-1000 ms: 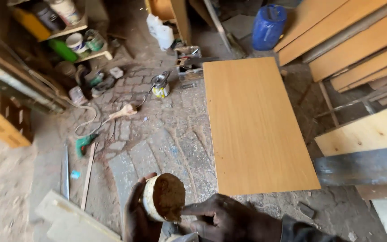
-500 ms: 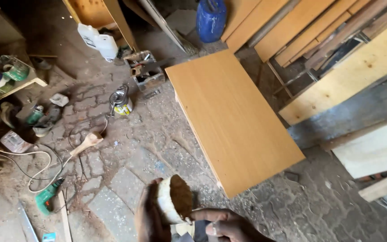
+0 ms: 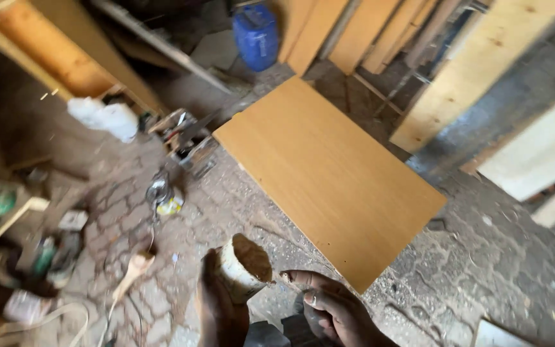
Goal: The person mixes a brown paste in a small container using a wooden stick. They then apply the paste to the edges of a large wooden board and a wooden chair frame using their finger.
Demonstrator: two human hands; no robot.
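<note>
My left hand (image 3: 216,307) grips a small white tin (image 3: 242,265) with brown paste inside, tilted so its mouth faces right. My right hand (image 3: 332,308) is just right of the tin with fingers curled, a fingertip near the tin's rim; I cannot see anything held in it. A large orange-brown laminated board (image 3: 329,170) lies flat on the stone floor just beyond both hands.
A blue plastic canister (image 3: 255,35) stands at the back. Wooden boards (image 3: 464,77) lean at the right. A small metal can (image 3: 165,199), a box of tools (image 3: 187,144), white jugs (image 3: 107,119) and a cable lie on the paved floor at left.
The view has swung and tilted, so the board now appears diagonal. My right hand has drawn slightly away from the tin's mouth. The tin stays in my left hand.
</note>
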